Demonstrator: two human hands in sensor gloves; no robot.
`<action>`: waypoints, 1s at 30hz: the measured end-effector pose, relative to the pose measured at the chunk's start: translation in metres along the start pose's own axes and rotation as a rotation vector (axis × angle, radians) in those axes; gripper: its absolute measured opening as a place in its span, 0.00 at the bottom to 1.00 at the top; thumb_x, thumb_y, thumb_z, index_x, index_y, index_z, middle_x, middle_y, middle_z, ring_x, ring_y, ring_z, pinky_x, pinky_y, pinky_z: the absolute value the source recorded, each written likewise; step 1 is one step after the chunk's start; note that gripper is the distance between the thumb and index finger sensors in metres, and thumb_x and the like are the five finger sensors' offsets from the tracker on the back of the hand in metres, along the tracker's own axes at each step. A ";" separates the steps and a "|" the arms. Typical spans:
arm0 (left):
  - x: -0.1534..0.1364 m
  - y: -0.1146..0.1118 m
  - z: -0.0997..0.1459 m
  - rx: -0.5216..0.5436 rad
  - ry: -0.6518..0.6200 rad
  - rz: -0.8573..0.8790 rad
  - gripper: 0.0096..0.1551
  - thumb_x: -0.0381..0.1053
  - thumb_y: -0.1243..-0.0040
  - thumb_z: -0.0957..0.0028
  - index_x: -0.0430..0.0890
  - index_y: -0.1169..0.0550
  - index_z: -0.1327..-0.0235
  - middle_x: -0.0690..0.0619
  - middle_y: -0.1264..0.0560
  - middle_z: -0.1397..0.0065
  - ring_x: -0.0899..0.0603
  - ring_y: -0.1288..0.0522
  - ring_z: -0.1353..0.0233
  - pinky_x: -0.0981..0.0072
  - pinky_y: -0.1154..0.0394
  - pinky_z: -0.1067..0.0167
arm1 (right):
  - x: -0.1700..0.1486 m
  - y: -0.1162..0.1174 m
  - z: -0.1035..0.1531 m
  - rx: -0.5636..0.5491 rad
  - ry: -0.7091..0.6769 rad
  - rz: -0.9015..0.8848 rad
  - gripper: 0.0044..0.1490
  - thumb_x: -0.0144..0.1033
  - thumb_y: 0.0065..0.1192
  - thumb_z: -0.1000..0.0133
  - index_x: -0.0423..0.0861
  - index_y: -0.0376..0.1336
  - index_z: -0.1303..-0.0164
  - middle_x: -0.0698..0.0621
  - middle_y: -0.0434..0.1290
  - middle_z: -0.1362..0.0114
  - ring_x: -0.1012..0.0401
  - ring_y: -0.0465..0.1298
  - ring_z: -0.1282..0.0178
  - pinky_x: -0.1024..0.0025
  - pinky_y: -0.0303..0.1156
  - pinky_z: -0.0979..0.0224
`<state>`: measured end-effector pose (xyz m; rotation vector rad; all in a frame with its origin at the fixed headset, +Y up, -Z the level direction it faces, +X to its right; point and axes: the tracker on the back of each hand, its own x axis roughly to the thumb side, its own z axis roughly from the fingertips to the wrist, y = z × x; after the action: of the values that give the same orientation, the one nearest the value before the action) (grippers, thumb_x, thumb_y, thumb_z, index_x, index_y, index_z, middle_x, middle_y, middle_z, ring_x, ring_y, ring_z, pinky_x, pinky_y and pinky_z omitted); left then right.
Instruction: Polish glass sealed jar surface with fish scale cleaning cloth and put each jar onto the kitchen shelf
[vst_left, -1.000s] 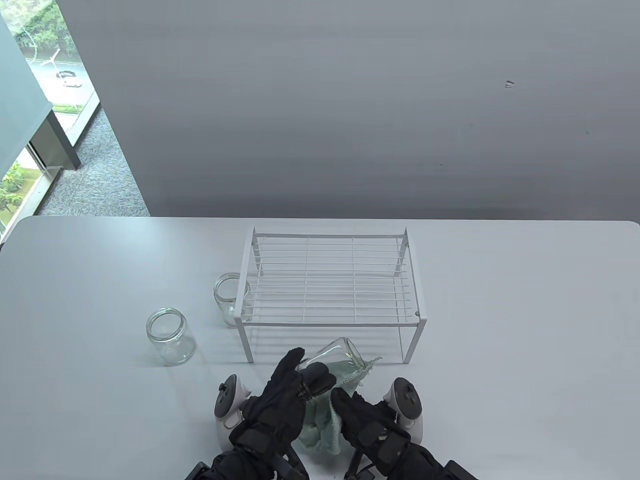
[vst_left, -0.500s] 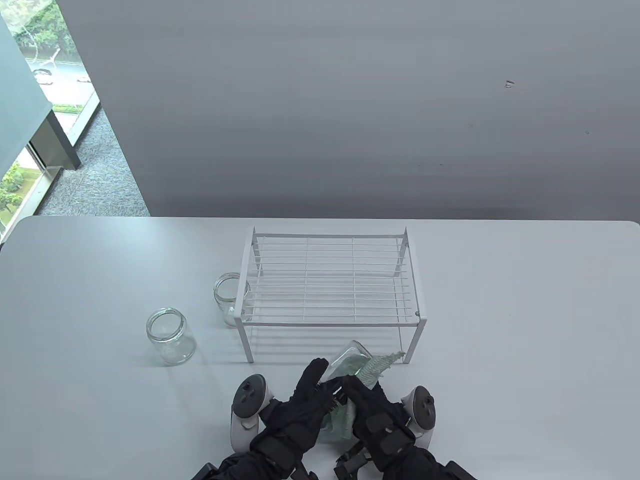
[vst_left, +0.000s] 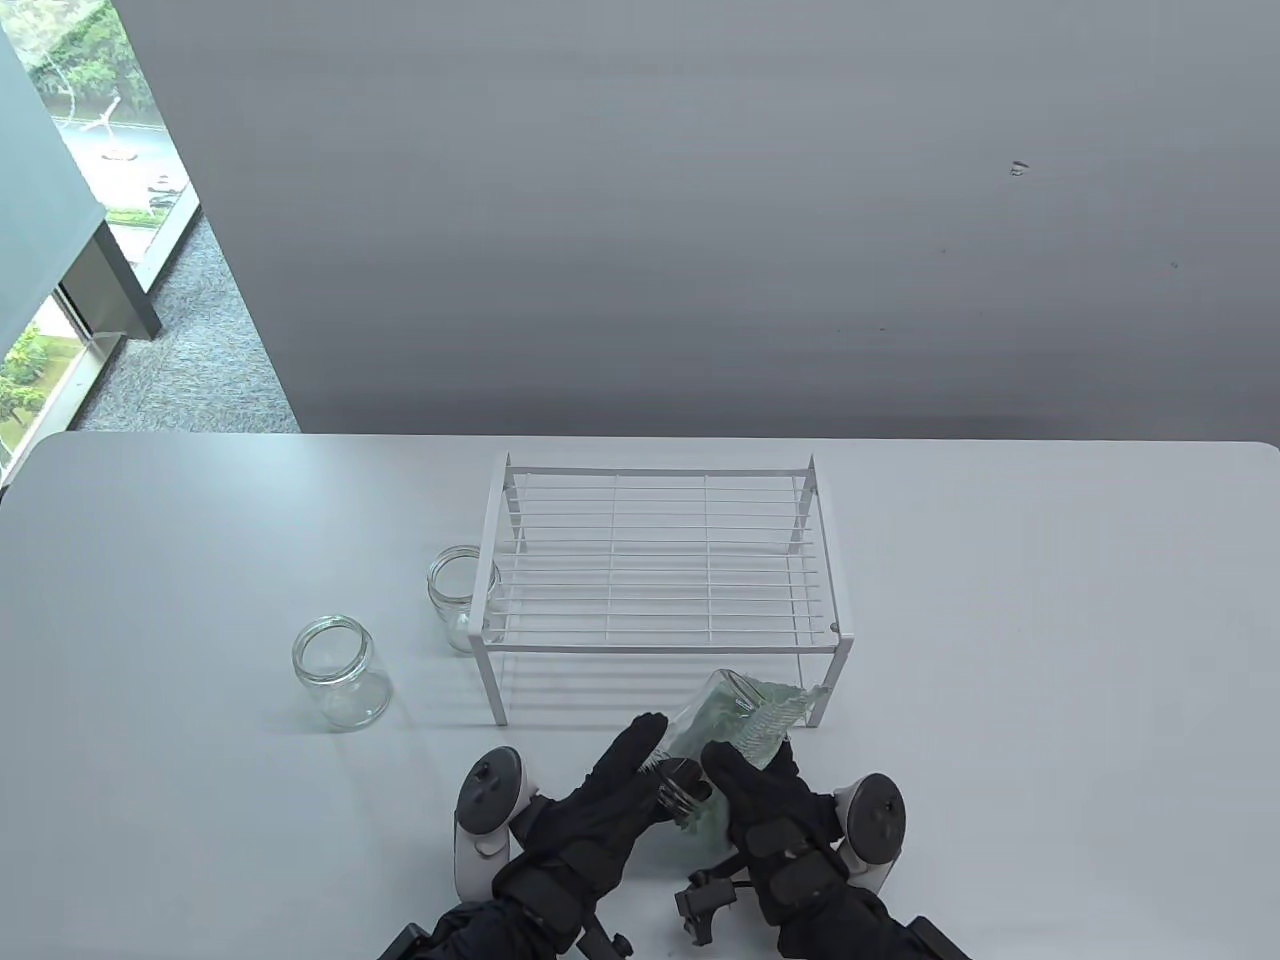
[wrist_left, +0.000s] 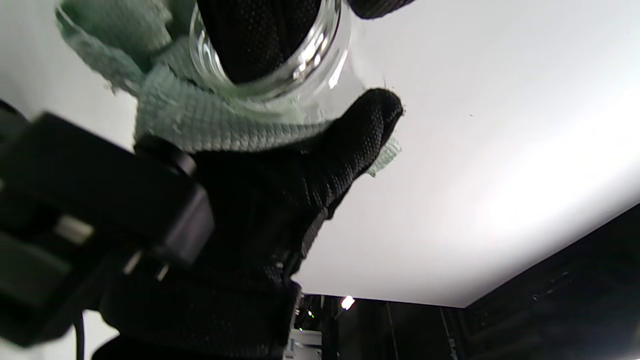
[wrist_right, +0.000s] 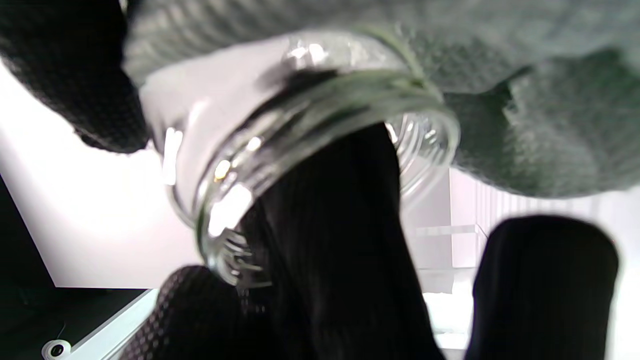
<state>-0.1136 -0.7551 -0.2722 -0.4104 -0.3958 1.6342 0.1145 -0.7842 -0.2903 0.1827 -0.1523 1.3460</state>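
Note:
A clear glass jar (vst_left: 712, 722) is held tilted just in front of the white wire shelf (vst_left: 660, 560), base toward the far right. My left hand (vst_left: 655, 750) grips it at the mouth (wrist_left: 270, 55); fingers reach into the opening and the thumb (wrist_left: 372, 112) lies outside. My right hand (vst_left: 745, 765) presses the pale green fish scale cloth (vst_left: 775, 715) around the jar body. In the right wrist view the cloth (wrist_right: 525, 110) covers the jar (wrist_right: 300, 150) from above. Two more open jars stand upright on the table: one at the left (vst_left: 340, 680), one by the shelf's left leg (vst_left: 462, 595).
The shelf's wire top is bare, and its front right leg (vst_left: 835, 685) stands close behind the held jar. The white table (vst_left: 1050, 650) runs wide to the right. A grey wall rises behind it.
Both hands and the jar have shifted to the right. The right hand has slid the cloth farther up the jar toward its base, and the cloth's loose end now reaches the shelf's front right leg.

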 end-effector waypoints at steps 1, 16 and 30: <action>0.001 0.002 0.002 0.020 0.024 -0.036 0.35 0.53 0.49 0.41 0.48 0.42 0.22 0.43 0.24 0.32 0.41 0.18 0.37 0.35 0.42 0.31 | 0.001 -0.002 -0.001 -0.007 -0.006 0.005 0.71 0.64 0.72 0.49 0.25 0.37 0.29 0.28 0.61 0.33 0.37 0.74 0.40 0.34 0.63 0.38; -0.004 0.011 0.001 0.003 0.046 -0.233 0.58 0.68 0.39 0.49 0.35 0.50 0.23 0.28 0.38 0.26 0.25 0.31 0.31 0.30 0.44 0.33 | 0.016 0.010 -0.001 0.294 0.000 0.297 0.65 0.58 0.71 0.47 0.29 0.40 0.25 0.22 0.62 0.35 0.32 0.72 0.44 0.31 0.61 0.41; -0.007 0.020 -0.006 -0.030 0.151 -0.211 0.69 0.72 0.28 0.58 0.31 0.48 0.25 0.30 0.32 0.27 0.25 0.24 0.33 0.31 0.37 0.34 | 0.025 0.011 0.000 0.434 0.044 0.288 0.42 0.39 0.59 0.40 0.33 0.48 0.23 0.18 0.61 0.36 0.28 0.71 0.45 0.29 0.59 0.42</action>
<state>-0.1274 -0.7644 -0.2870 -0.4949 -0.3385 1.3845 0.1095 -0.7579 -0.2848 0.5104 0.1599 1.6581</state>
